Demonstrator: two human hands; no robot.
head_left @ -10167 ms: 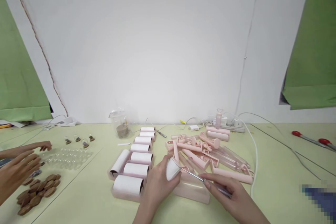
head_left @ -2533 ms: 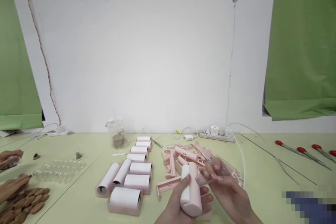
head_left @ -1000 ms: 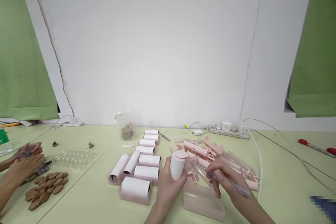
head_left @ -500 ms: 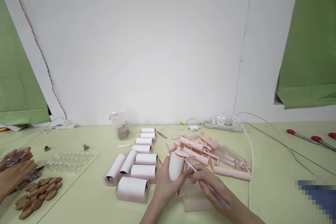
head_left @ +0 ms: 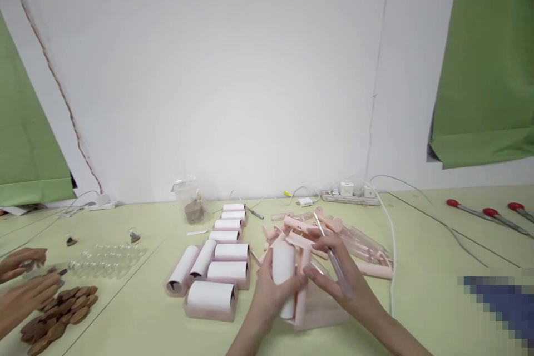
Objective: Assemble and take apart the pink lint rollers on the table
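Note:
My left hand (head_left: 269, 289) is wrapped round a white paper roll (head_left: 283, 264), held upright above the table. Against the roll's right side stands a pale pink plastic lint roller handle (head_left: 303, 283), which the fingertips of my right hand (head_left: 342, 270) touch. That hand also grips a slim tool (head_left: 340, 277) with a translucent handle and a metal shaft pointing up and away; its exact kind is unclear. A clear pinkish cover (head_left: 325, 308) lies below my right hand. Behind it are several pink handles (head_left: 306, 228) and clear covers in a pile.
Several white rolls in pinkish cases (head_left: 208, 295) line up on the left. Farther left, a co-worker's hands (head_left: 31, 292) work beside brown wooden pieces (head_left: 62, 311) and a clear bumpy tray (head_left: 112, 258). A power strip (head_left: 354, 198), white cable (head_left: 392, 256) and red-handled tools (head_left: 492, 214) are around the right.
The roll and pink handle have tilted and come lower, with the handle now at the roll's right side. The tool's tip has swung up, away from the pink part.

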